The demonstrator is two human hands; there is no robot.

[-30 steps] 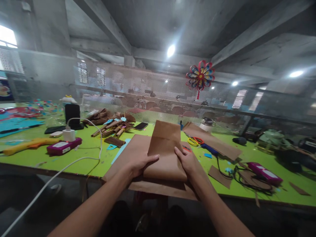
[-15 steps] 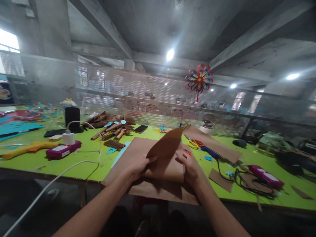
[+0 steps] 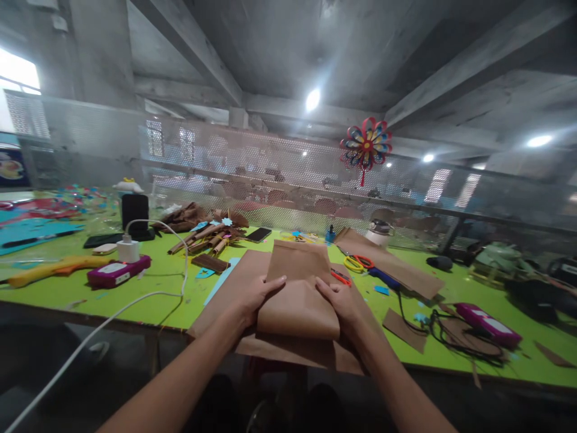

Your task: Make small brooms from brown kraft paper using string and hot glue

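Observation:
A sheet of brown kraft paper (image 3: 297,307) is bent over on itself, its near side a rounded fold and its far end lying flat. My left hand (image 3: 260,296) grips its left edge, thumb on top and fingers hidden beneath. On the right edge my right hand (image 3: 337,299) holds it the same way, thumb on the upper face. Below it spreads a larger brown sheet (image 3: 229,288), which hangs slightly past the table's front edge. Red-handled scissors (image 3: 341,276) lie just beyond my right hand, partly covered.
On the green table (image 3: 162,276) a white cable runs from a purple power strip (image 3: 118,272) at left. A yellow glue gun (image 3: 58,270) lies beside it. Rolled brown paper (image 3: 198,237) is behind. At right are yellow-and-red scissors (image 3: 358,263), a blue-handled tool (image 3: 383,276) and another purple strip (image 3: 489,325).
The raised far flap of the folded paper has come down flat, away from me. Both hands stay on its side edges, and the view has shifted slightly.

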